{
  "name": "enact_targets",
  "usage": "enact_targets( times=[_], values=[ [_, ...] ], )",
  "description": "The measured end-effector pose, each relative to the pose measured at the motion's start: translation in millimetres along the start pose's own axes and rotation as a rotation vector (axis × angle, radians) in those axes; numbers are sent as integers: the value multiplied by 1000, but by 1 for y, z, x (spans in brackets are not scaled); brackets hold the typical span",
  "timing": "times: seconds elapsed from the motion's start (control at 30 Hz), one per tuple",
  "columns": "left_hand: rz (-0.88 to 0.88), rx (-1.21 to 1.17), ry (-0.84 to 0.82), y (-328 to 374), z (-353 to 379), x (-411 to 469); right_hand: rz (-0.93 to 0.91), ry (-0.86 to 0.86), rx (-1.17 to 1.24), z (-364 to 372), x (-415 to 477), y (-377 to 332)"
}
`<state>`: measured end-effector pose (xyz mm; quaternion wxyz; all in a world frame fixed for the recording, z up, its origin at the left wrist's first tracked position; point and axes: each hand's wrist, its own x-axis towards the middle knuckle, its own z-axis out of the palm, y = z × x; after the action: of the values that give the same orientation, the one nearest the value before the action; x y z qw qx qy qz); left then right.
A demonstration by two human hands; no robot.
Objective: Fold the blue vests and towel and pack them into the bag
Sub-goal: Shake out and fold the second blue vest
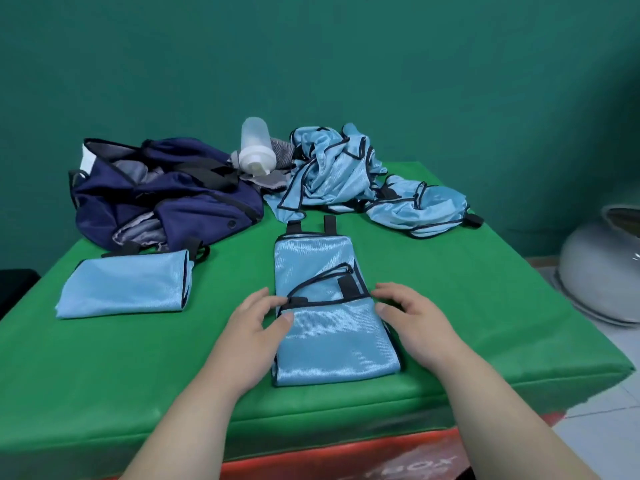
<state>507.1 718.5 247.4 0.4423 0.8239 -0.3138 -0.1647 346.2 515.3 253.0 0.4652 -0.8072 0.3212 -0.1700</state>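
Note:
A light blue vest with black trim (332, 327) lies partly folded in a long strip at the middle of the green table (450, 323). My left hand (258, 322) pinches its left edge between thumb and fingers. My right hand (405, 317) touches its right edge, fingers loosely curved. A folded blue vest (128, 289) lies to the left. Crumpled blue vests (336, 171) and another (419, 209) are heaped at the back. The open navy bag (162, 195) slumps at the back left. A grey striped towel (280, 154) lies bunched behind.
A white plastic bottle (256, 147) lies on the towel between the bag and the vest pile. A white rounded object (602, 265) stands off the table at the right. The table's front edge runs just below the vest.

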Motion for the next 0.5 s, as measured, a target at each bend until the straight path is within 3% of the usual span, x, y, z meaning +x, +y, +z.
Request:
enact_targets(
  times=[0.3, 0.5],
  values=[
    [-15, 404, 16, 7, 7, 9, -11, -7, -302, 9, 14, 1],
    [-23, 543, -18, 14, 2, 16, -3, -70, -456, 4, 19, -11]
  ],
)
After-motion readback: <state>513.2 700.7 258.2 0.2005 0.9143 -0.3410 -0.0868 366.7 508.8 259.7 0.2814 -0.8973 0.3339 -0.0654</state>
